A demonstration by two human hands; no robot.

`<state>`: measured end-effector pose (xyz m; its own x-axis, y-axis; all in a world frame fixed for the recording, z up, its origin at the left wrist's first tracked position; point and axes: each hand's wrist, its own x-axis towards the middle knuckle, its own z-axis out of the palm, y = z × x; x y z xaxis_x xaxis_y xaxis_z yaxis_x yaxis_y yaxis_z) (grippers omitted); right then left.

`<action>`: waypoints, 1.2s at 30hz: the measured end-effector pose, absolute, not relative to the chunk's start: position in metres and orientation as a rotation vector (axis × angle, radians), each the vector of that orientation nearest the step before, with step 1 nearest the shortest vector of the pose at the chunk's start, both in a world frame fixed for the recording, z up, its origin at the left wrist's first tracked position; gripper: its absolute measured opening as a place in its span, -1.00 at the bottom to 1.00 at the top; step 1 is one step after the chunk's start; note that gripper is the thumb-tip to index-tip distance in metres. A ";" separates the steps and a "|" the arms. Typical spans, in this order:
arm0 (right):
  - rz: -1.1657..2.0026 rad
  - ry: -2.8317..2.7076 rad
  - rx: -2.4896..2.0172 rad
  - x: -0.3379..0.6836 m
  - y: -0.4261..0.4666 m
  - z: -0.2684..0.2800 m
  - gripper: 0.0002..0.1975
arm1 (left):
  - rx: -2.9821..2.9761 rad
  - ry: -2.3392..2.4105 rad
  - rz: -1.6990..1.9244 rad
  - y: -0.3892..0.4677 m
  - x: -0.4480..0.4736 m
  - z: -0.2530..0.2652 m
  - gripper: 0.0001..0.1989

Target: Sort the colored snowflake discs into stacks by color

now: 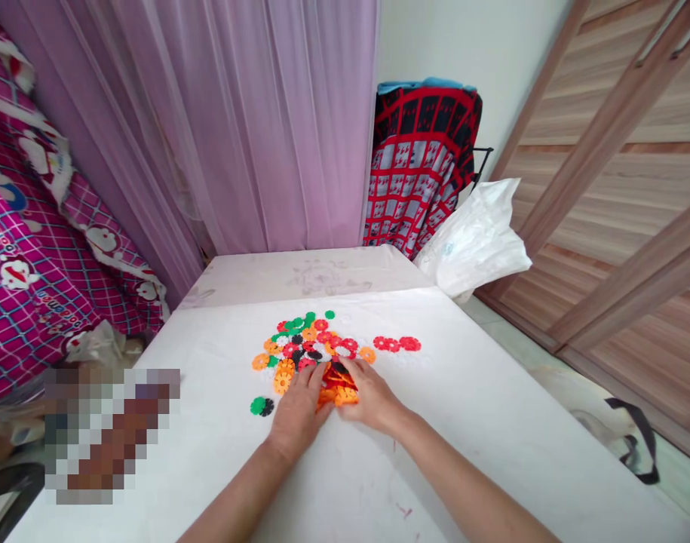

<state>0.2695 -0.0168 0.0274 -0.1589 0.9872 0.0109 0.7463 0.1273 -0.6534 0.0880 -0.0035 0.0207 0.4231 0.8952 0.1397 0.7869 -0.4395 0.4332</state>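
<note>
My left hand (296, 415) and my right hand (372, 396) face each other at the near side of a loose pile of notched plastic discs (323, 337). Between them they grip an orange and red cluster of interlocking discs (346, 395), fingers curved around its sides. How its pieces join is partly hidden by my fingers. The pile mixes red, orange, green, black and white flower-edged discs. Left of my left hand lie a green disc (258, 406) and a black disc (268, 408), overlapping.
A short row of red discs (393, 345) lies to the right on the white table (463, 422). Beyond the table's right edge stands a white plastic bag (469, 241). Purple curtains (265, 128) hang behind, and a wooden wardrobe (616, 196) is at right. A blurred patch covers the left edge.
</note>
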 end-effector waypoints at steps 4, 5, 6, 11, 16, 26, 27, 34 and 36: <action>0.693 -1.850 -1.620 0.257 0.009 0.027 -0.25 | 2.208 1.484 0.544 0.012 0.093 0.040 -0.38; 0.696 -1.834 -1.592 0.254 0.014 0.029 -0.30 | 2.201 1.487 0.560 0.016 0.093 0.046 -0.38; 0.695 -1.817 -1.560 0.251 0.019 0.032 -0.34 | 2.204 1.494 0.585 0.020 0.092 0.052 -0.39; 0.727 -1.738 -1.355 0.240 0.037 0.050 -0.27 | 2.313 1.577 0.763 0.034 0.082 0.077 -0.47; 0.821 -1.680 -1.410 0.296 0.041 0.048 -0.38 | 2.422 1.436 0.687 0.030 0.039 0.059 -0.48; 0.068 -1.604 -2.417 0.366 0.023 0.007 -0.42 | 2.157 1.982 0.538 0.080 -0.019 0.009 -0.41; 0.076 -1.687 -2.340 0.351 0.027 0.006 -0.44 | 2.151 1.931 0.535 0.086 -0.009 0.011 -0.41; 0.369 -1.849 -1.754 0.264 0.054 0.007 -0.53 | 2.217 1.617 0.570 0.103 0.046 0.025 -0.44; 0.509 -1.811 -1.543 0.256 0.058 0.009 -0.56 | 2.229 1.530 0.584 0.093 0.043 0.029 -0.41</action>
<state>0.2557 0.0581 0.0088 -0.0515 0.9665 0.2516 0.6941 0.2158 -0.6867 0.0430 0.0928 0.0289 0.3231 0.9380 0.1254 0.7831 -0.3395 0.5211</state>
